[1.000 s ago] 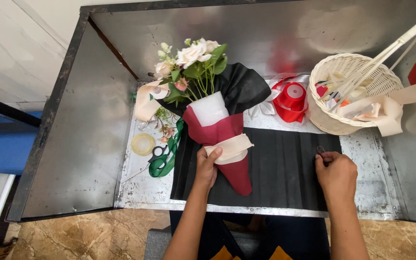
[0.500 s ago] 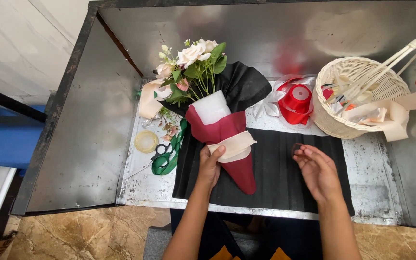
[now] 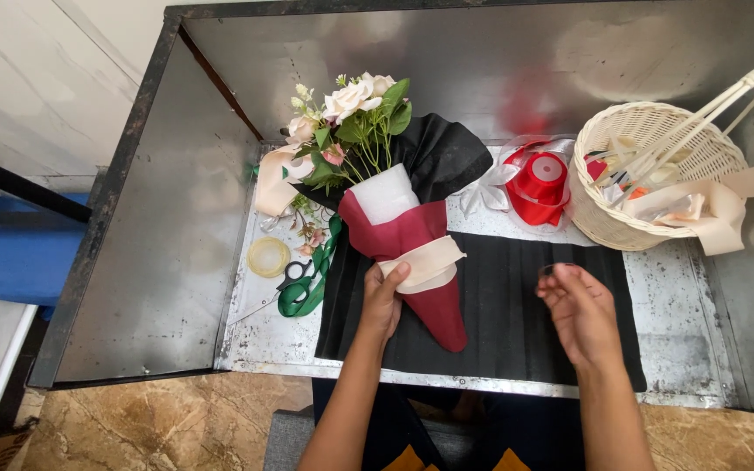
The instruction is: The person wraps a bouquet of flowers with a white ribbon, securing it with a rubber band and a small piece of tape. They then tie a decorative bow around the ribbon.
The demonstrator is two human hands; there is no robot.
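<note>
Left hand [image 3: 384, 296] is clamping its grip on the bouquet cone [image 3: 412, 253] at the cream band; long axis is running tip-near to blooms-far. Right hand [image 3: 579, 312] is hovering right, well apart (fingers loosely curled, possibly pinching something small), over the black sheet [image 3: 508, 305] on the worktop [image 3: 674, 288].

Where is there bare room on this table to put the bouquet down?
Bare metal lies left of the tape roll and scissors, and along the back wall behind the flowers. The black sheet is free between the left hand and right hand. It is crowded around the red ribbon spool and basket.
</note>
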